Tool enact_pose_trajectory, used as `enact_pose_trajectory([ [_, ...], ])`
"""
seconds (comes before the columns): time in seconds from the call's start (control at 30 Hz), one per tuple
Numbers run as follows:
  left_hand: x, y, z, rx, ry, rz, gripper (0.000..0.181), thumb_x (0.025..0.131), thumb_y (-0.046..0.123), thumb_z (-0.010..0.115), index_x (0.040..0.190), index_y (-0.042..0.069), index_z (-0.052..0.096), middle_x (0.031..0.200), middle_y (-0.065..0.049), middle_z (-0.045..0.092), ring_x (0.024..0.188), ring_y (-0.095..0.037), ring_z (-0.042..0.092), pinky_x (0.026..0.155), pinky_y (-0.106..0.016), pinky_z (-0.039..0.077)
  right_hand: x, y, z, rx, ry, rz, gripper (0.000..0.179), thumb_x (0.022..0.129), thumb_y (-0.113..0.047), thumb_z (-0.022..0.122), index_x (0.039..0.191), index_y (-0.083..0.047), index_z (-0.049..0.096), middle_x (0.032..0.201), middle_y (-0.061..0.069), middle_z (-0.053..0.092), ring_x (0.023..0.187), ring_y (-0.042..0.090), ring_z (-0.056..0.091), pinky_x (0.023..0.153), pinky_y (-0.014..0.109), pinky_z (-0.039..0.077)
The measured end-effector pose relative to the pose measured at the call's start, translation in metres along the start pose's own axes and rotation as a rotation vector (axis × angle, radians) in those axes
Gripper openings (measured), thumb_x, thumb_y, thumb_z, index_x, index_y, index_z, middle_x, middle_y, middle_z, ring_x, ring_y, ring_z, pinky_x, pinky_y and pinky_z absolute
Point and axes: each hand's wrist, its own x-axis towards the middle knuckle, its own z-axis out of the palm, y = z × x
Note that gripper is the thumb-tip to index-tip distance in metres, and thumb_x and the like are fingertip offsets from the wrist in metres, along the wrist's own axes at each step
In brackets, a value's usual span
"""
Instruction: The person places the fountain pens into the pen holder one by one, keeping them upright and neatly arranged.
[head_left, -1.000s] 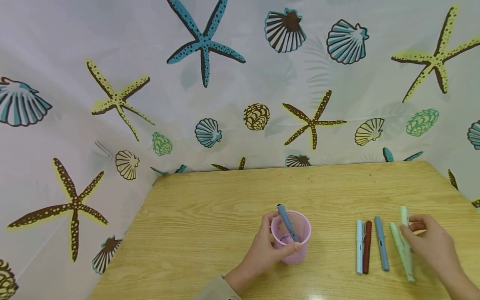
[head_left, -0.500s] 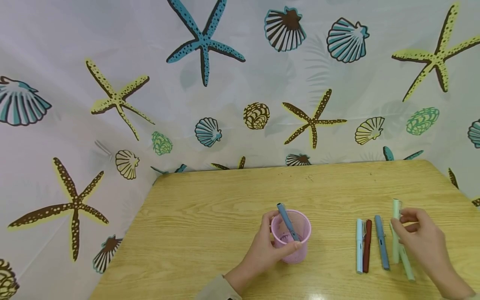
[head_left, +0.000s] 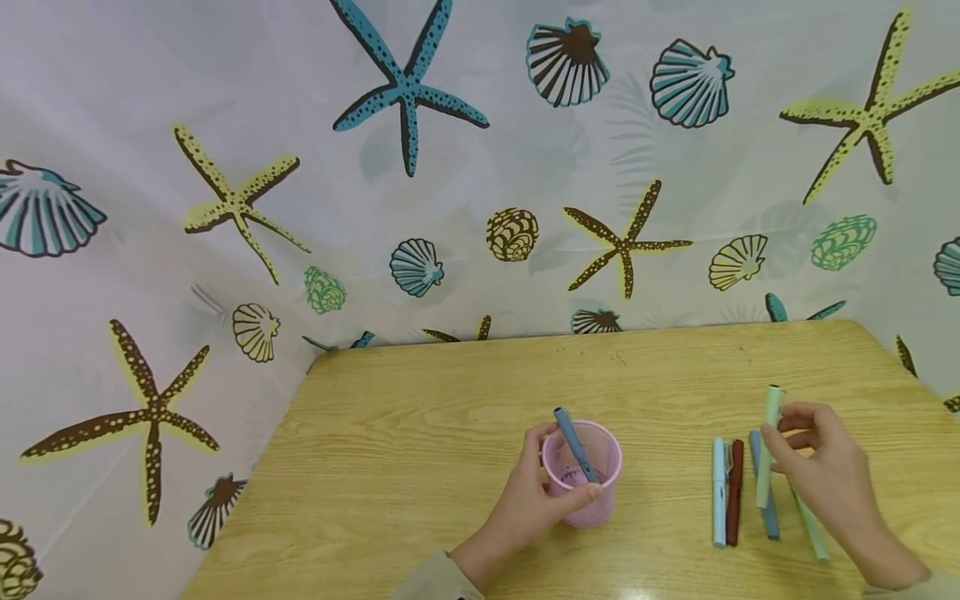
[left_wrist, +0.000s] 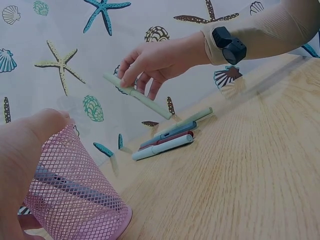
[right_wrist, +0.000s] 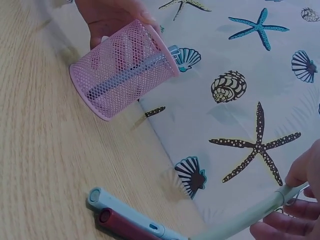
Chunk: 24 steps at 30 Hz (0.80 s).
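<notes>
My left hand (head_left: 521,500) grips a pink mesh pen cup (head_left: 592,512) by its side, the thumb at the rim. Inside leans a blue pen (head_left: 573,443), its end poking above the rim. Off to the right, my right hand (head_left: 828,467) pinches a light green pen (head_left: 763,485) between thumb and fingers. The left wrist view shows that pen (left_wrist: 152,105) raised over the table and tilted. Below it lie a second light green pen (head_left: 814,533), a blue pen (head_left: 771,521), a dark red pen (head_left: 734,496) and a light blue pen (head_left: 719,496).
The wooden table (head_left: 420,417) runs back to a white curtain (head_left: 465,175) printed with starfish and shells, which also rises along the left and right sides. A dark device (left_wrist: 229,45) is strapped on the right wrist.
My right hand has lifted the light green pen off the other green one and carried it left, over the blue pen. My left hand and the cup have stayed in place.
</notes>
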Motion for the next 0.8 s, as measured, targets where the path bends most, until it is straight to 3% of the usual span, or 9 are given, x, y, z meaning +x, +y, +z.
enact_pose_trajectory([
  [0.27, -0.006, 0.023, -0.003, -0.047, -0.027, -0.022, 0.072, 0.082, 0.020, 0.073, 0.137, 0.011, 0.027, 0.130, -0.013, 0.040, 0.117, -0.036, 0.045, 0.083, -0.045, 0.048, 0.001, -0.007, 0.007, 0.059, 0.045, -0.052, 0.034, 0.088, -0.008, 0.063, 0.116, 0.001, 0.045, 0.095, 0.002, 0.052, 0.072, -0.007, 0.053, 0.051, 0.019, 0.050],
  [0.5, -0.007, 0.023, -0.003, -0.066, -0.026, -0.015, 0.072, 0.082, 0.021, 0.073, 0.137, 0.011, 0.027, 0.130, -0.014, 0.039, 0.119, -0.036, 0.043, 0.085, -0.048, 0.047, 0.002, -0.016, 0.014, 0.140, 0.051, -0.077, 0.034, 0.087, -0.002, 0.063, 0.116, 0.002, 0.046, 0.094, -0.003, 0.053, 0.073, -0.002, 0.056, 0.052, 0.018, 0.050],
  [0.8, -0.006, 0.023, -0.002, -0.066, -0.023, -0.009, 0.072, 0.081, 0.020, 0.073, 0.136, 0.011, 0.027, 0.129, -0.014, 0.040, 0.119, -0.034, 0.043, 0.086, -0.048, 0.047, 0.005, -0.034, 0.027, 0.223, 0.039, -0.145, 0.031, 0.086, 0.003, 0.061, 0.114, 0.002, 0.047, 0.094, -0.001, 0.053, 0.074, 0.003, 0.056, 0.053, 0.020, 0.051],
])
